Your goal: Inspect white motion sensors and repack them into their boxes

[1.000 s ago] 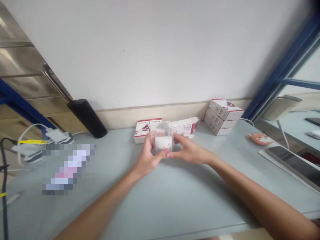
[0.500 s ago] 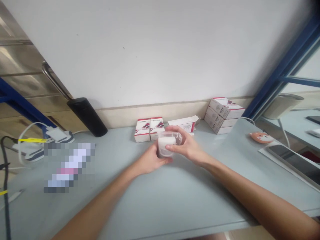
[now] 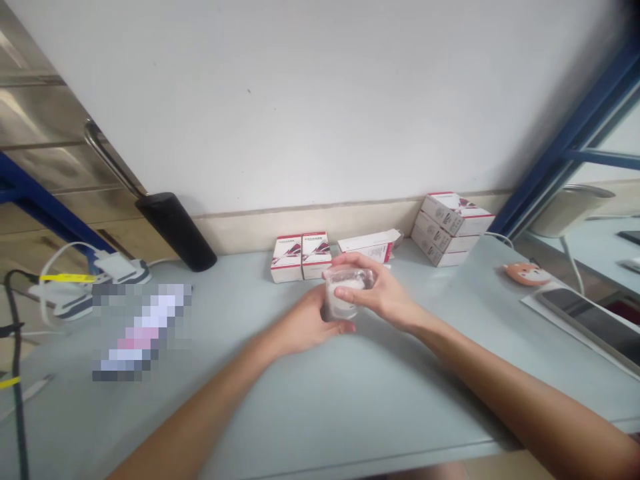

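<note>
We hold the white unit (image 3: 341, 309) at mid-table (image 3: 325, 413), with the fingers of our left hand (image 3: 305, 323) grasping its left side, thumb along the lower edge, and those of our right hand (image 3: 387, 295) gripping its right side, thumb across the front. Its wrap appears to be clear plastic, though blur limits detail. Behind it we find paired boxes (image 3: 287, 261) and an open box (image 3: 367, 245).
</note>
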{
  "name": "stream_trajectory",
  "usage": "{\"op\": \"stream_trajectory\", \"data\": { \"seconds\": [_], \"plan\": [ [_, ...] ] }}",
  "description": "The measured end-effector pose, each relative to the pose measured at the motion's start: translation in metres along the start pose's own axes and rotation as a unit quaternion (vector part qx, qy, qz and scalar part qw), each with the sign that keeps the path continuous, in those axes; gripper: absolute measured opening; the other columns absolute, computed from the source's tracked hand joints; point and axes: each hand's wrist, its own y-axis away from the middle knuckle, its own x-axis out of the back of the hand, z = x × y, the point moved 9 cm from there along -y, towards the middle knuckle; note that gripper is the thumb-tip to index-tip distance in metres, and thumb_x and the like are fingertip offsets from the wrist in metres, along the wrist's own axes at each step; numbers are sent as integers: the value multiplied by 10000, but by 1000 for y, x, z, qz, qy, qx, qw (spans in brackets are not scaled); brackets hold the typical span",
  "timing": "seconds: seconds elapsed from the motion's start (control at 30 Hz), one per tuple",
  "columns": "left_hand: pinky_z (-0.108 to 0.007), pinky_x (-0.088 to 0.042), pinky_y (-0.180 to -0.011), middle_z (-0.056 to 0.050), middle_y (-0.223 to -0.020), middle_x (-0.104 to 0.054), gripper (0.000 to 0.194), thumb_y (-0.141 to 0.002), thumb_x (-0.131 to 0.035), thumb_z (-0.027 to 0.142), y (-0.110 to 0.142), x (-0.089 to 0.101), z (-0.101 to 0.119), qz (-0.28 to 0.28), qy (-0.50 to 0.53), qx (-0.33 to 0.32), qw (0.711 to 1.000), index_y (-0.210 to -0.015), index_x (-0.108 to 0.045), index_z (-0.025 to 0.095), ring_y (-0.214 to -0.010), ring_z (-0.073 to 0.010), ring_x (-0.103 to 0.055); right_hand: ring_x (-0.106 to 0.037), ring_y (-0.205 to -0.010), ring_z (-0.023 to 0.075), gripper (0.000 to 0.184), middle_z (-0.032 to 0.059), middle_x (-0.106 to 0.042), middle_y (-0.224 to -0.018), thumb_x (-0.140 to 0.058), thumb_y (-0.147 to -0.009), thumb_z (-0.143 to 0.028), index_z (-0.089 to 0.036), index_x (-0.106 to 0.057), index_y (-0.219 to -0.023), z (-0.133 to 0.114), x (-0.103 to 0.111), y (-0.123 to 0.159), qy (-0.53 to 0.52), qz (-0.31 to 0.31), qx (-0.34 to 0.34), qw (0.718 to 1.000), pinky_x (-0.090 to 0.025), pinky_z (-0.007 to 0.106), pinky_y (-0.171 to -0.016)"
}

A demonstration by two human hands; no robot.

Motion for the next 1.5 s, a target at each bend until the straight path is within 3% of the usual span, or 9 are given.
{"op": "stream_trajectory", "data": {
  "seconds": [0.1, 0.23, 0.4, 0.7, 0.93, 1.07, 1.23, 1.33, 1.5],
  "plan": [
    [-447, -521, -1085, -100, -1492, -632, 659, -875, -786, 522, 3, 3, 6, 6, 5, -22, 1000, -1441, -584, 252, -1348, -354, -602, -692, -1154, 247, 435, 70, -731, -1264, -871, -802, -382, -252, -698, -1179, -6, -1, 0, -5, -4, 1, 1000, -562, 394, -969],
    [-458, -550, -1013, -95, -1347, -710, 539, -939, -696, 548, 4, 2, -3, -4, -14, -9, 1000, -1380, -624, 245, -1188, -331, -678, -700, -1155, 240, 408, 64, -755, -1191, -868, -806, -339, -245, -697, -1164, -12, -5, 1, 5, -11, 20, 1000, -568, 396, -985],
    [-472, -542, -1029, -94, -1352, -698, 557, -899, -753, 522, 3, -1, -12, -17, -15, -23, 999, -1385, -628, 281, -1225, -350, -658, -704, -1155, 244, 382, 51, -764, -1151, -865, -818, -365, -260, -700, -1146, -5, -11, 3, -1, -38, 4, 999, -555, 417, -1002],
    [-425, -564, -976, -81, -1288, -727, 531, -936, -716, 511, 2, -9, 1, -74, 14, -14, 997, -1404, -617, 281, -1154, -311, -693, -690, -1088, 238, 296, 33, -744, -1136, -841, -833, -437, -260, -748, -1051, 0, -14, 5, 48, -54, -13, 997, -540, 395, -980],
    [-442, -576, -975, -90, -1277, -733, 492, -933, -711, 535, 2, -7, -14, -88, 53, 40, 994, -1320, -646, 239, -1171, -315, -697, -685, -938, 198, 534, 24, -740, -1092, -893, -772, -446, -281, -713, -1247, 16, -13, 4, 15, -82, -53, 995, -558, 320, -789],
    [-446, -579, -982, -118, -1302, -707, 578, -885, -791, 453, -2, -3, -10, -73, 128, 8, 989, -1381, -592, 232, -1209, -316, -678, -691, -886, 189, 522, 24, -749, -1062, -873, -794, -411, -284, -705, -1272, 25, -11, 3, 18, -56, -68, 996, -565, 329, -786],
    [-430, -566, -999, -145, -1594, -471, 1082, -753, -906, 276, -5, 11, 1, -37, 251, -8, 967, -1616, -262, 379, -1369, -340, -577, -716, -1058, 250, 628, 51, -763, -1154, -893, -764, -400, -285, -671, -1340, 38, -15, 2, -2, -50, -90, 995, -586, 406, -922],
    [-420, -557, -988, -123, -1591, -479, 1002, -792, -846, 269, -2, 14, 2, -49, 289, 8, 956, -1609, -282, 400, -1375, -346, -559, -717, -1091, 251, 699, 50, -766, -1162, -910, -746, -394, -286, -647, -1385, 43, -19, 2, -33, -55, -112, 992, -575, 413, -965],
    [-430, -534, -1012, -98, -1540, -538, 842, -785, -754, 258, 1, 14, 3, -66, 290, 0, 955, -1554, -418, 330, -1374, -354, -542, -701, -1108, 254, 624, 42, -757, -1188, -934, -719, -389, -282, -704, -1289, 41, -21, 0, -43, -66, -98, 992, -566, 402, -974]
  ]
}}
